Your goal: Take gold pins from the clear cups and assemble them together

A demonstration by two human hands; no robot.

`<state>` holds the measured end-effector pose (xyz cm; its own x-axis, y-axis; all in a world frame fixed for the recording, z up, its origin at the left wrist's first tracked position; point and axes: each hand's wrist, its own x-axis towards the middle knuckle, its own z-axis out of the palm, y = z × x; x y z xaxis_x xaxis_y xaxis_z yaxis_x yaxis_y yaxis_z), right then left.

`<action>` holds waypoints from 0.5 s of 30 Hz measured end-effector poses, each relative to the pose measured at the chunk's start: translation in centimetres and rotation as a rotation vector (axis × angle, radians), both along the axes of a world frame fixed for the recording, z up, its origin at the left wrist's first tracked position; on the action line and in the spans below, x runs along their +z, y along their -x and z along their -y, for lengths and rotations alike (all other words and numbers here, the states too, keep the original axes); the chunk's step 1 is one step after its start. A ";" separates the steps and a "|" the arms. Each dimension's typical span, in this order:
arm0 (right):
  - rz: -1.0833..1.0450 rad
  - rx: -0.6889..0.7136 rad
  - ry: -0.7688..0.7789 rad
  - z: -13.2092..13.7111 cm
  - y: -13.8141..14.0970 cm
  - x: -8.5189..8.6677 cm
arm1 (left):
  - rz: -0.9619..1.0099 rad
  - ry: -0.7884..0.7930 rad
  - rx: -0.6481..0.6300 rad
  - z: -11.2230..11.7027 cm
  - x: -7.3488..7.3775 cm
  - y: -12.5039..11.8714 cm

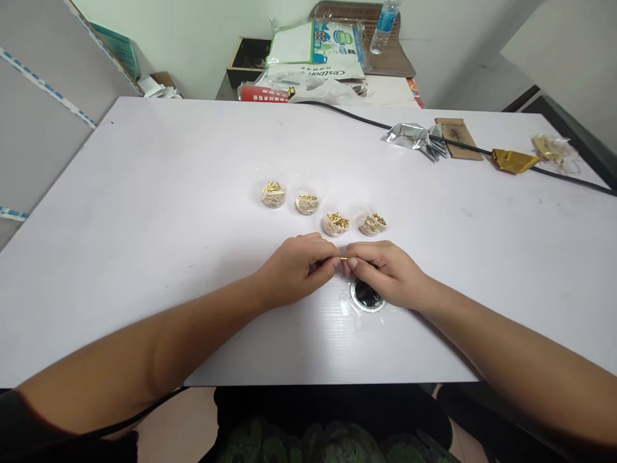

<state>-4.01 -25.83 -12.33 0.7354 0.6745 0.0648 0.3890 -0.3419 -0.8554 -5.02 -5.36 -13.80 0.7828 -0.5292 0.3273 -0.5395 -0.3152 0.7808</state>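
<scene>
Between the fingertips of my left hand (pixel 301 267) and my right hand (pixel 388 270) is a thin gold-coloured metal pin (pixel 344 258). Each hand pinches one end of it, and only its short middle shows. Just beyond my hands stand several small clear cups of gold metal pieces: a cup (pixel 336 224) and another cup (pixel 373 224) close by, with a cup (pixel 307 204) and a fuller cup (pixel 274 194) farther left. Below my right hand a round black hole with a silver rim (pixel 367 296) is partly covered by it.
A black cable (pixel 357 117) crosses the back right of the white table (pixel 168 193). Along it lie silver foil (pixel 414 136), a brown cardboard piece (pixel 459 137), a gold foil packet (pixel 515 161) and a clear bag (pixel 554 151). A water bottle (pixel 384 27) stands behind the table.
</scene>
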 end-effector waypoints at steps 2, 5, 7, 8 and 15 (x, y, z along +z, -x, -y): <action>-0.016 -0.001 0.004 0.0 0.1 -0.1 | -0.012 0.007 -0.004 0.0 0.1 0.1; -0.023 -0.002 -0.008 0.0 0.1 -0.1 | -0.028 0.009 -0.005 0.0 0.1 0.1; -0.025 -0.003 -0.021 0.0 0.0 -0.1 | -0.035 0.010 -0.004 0.0 0.1 0.1; -0.025 -0.005 -0.026 -0.1 0.0 -0.1 | -0.038 0.011 -0.003 0.0 0.1 0.1; -0.026 -0.039 -0.024 -0.4 0.1 0.1 | -0.051 0.002 0.030 0.0 0.1 0.1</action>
<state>-4.09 -25.43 -12.25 0.7625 0.6441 0.0613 0.3538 -0.3357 -0.8730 -5.11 -5.40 -13.67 0.8141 -0.5041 0.2882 -0.4896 -0.3289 0.8076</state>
